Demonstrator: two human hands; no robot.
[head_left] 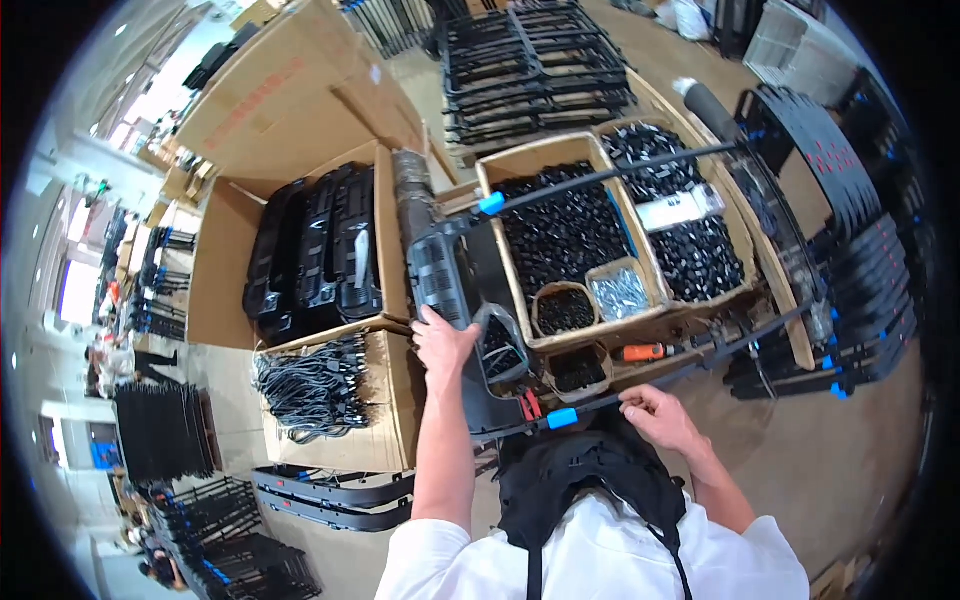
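cardboard boxes (560, 160) of black parts crowd the workshop. left hand (443, 343) clasps the black frame (450, 275); right hand (655, 412) pinches its lower rail (700, 362). best keep both grips firm so it stays level.

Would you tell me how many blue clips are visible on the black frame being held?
2: one blue clip on the far rod, one blue clip on the near rod by the right hand. Others may be hidden.

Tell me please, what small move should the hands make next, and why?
Probably the right hand should press the long black frame rod home at its blue plastic clip. The left hand already steadies the black ribbed plastic panel, and the right fingers rest on the rod beside the clip.
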